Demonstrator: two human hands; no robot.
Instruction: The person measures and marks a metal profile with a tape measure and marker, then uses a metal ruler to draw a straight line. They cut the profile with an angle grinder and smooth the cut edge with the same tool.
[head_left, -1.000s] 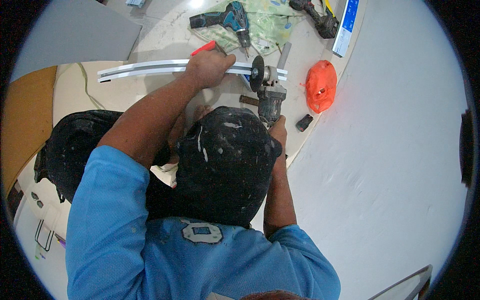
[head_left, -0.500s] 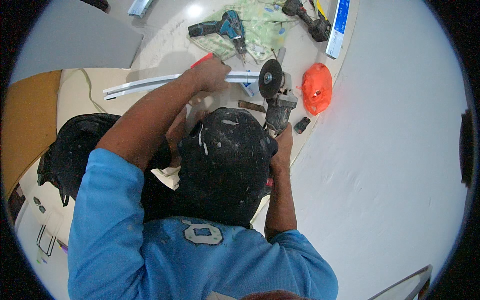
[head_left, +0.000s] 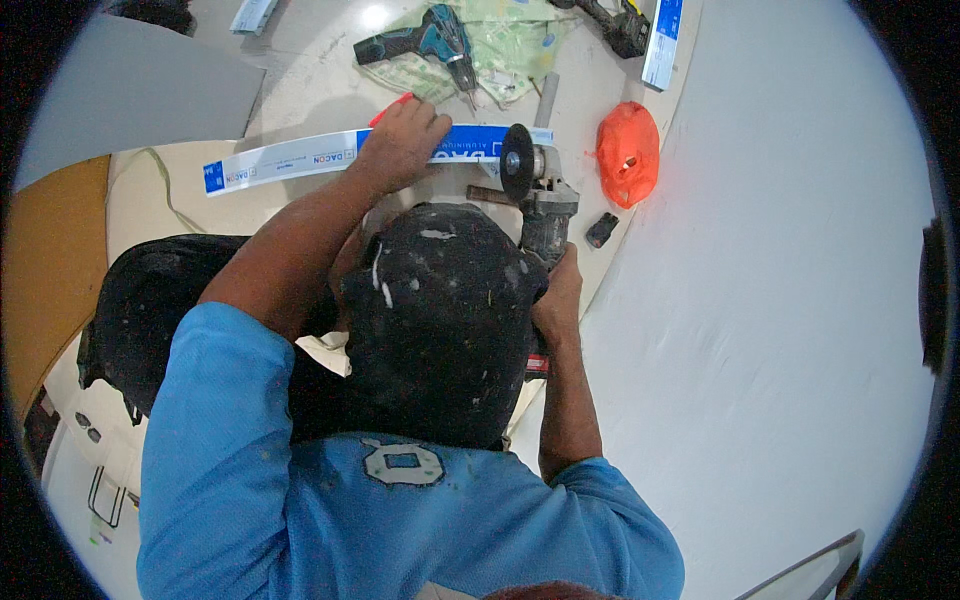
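My left hand [head_left: 400,150] is closed on a long metal profile [head_left: 290,160] with blue-and-white film on its upward face. The strip runs left to right, and its right end lies by the grinder's disc. A small red piece [head_left: 388,108] shows at the far side of that hand; its kind is unclear. Gripped by its body in my right hand [head_left: 560,297] is a grey angle grinder [head_left: 548,215]. Its dark cutting disc [head_left: 517,163] stands upright close to the profile. My dark-clad knee [head_left: 440,310] covers part of the grinder's body and the floor between my arms.
Beyond the profile, a teal cordless drill [head_left: 440,45] lies on a green patterned cloth [head_left: 510,50]. Another power tool [head_left: 615,28] and a blue-and-white profile [head_left: 662,45] are at the far right. Nearer are an orange plastic bag [head_left: 628,150], a black block [head_left: 601,230] and a white wall [head_left: 780,250].
The profile has rolled over in my left hand: its channel side showed before, and its film-covered flat face shows now. The grinder stays in my right hand, and the whole view has shifted slightly.
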